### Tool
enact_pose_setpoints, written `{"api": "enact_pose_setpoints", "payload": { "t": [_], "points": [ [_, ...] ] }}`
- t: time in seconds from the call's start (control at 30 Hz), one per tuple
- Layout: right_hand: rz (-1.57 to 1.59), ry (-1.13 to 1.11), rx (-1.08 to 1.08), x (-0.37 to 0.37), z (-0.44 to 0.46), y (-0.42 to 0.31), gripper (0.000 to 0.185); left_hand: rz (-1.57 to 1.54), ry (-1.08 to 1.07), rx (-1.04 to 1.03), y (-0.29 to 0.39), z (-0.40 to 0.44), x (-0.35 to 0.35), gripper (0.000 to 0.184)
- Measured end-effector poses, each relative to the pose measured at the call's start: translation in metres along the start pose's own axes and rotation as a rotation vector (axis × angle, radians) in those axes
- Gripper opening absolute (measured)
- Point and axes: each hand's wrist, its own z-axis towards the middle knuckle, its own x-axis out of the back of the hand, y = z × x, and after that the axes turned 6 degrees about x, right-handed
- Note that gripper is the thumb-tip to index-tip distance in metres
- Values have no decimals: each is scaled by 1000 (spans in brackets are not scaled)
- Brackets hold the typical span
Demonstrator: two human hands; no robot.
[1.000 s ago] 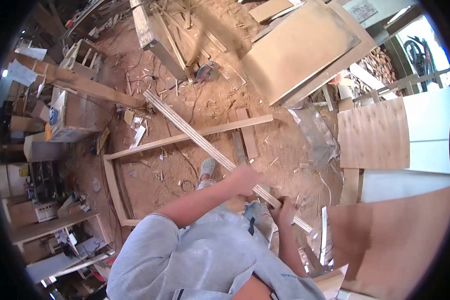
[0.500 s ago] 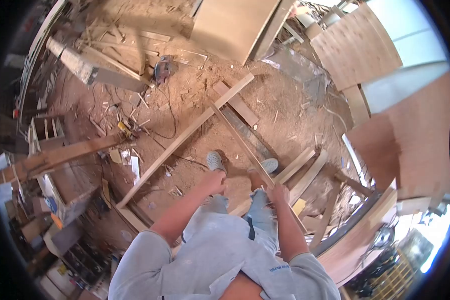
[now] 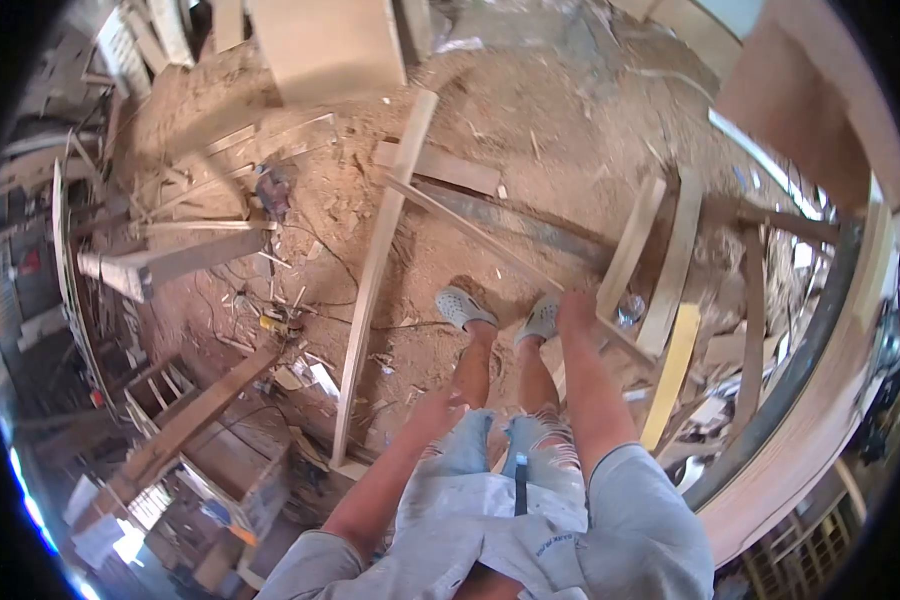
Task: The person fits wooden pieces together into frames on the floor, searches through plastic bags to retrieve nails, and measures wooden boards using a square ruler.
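My right hand is closed around a thin wooden strip, which slants from the floor up past my right foot. The strip's far end meets a long pale wooden beam lying across the sawdust. My left hand is beside my left knee, apart from the strip; its fingers are blurred and I cannot make out how they are held. A short flat board lies on the ground beyond the strip. Grey clogs are on my feet.
Loose planks and a yellow board lie on the right. A reddish power tool and a yellow tool rest left, with cords on the littered floor. A brown beam extends from the lower left.
My view has turned, so the scene looks rotated. My right hand has moved forward along the strip, away from my body. My left hand stays near my left knee.
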Motion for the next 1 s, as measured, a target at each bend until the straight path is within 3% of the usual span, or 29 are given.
{"api": "enact_pose_setpoints", "payload": {
  "t": [0.07, 0.1, 0.13, 0.2, 0.4, 0.47, 0.57, 0.63, 0.8, 0.9, 0.93, 1.0],
  "points": [
    [-12, -48, -79, -26, 16, 16, 23, -39, -69, 60, -8, 10, -28, 45],
    [28, 49, -77, -43, 24, 26, 23, -60, -104, 87, -9, 17, -43, 45],
    [62, 151, -72, -58, 31, 35, 23, -5, -120, 97, 4, 22, -50, 44],
    [117, 114, -71, -37, 41, 39, 26, 100, -125, 126, 53, 28, -45, 42],
    [142, 175, -20, -51, 62, 63, 41, 81, -102, -31, 101, 42, -79, 38],
    [85, 191, -18, -41, 47, 64, 43, 90, -101, -59, 104, 41, -85, 37],
    [165, 8, 8, -27, 3, 76, 42, 149, -127, -49, 124, 33, -73, 36],
    [347, -266, -55, -15, -32, 88, 45, 140, -111, -33, 133, 23, -60, 36],
    [616, -113, 14, 28, -127, 78, 38, 30, 49, -63, 125, -16, -33, 38],
    [877, -154, 152, 101, -173, 27, 37, -165, 82, -44, 122, -35, -20, 41],
    [957, -201, 204, 110, -181, 3, 40, -392, 121, 56, 122, -39, -16, 47],
    [1153, -138, 431, 221, -221, -66, 54, -866, 184, 236, 120, -44, -14, 58]
  ]
}}
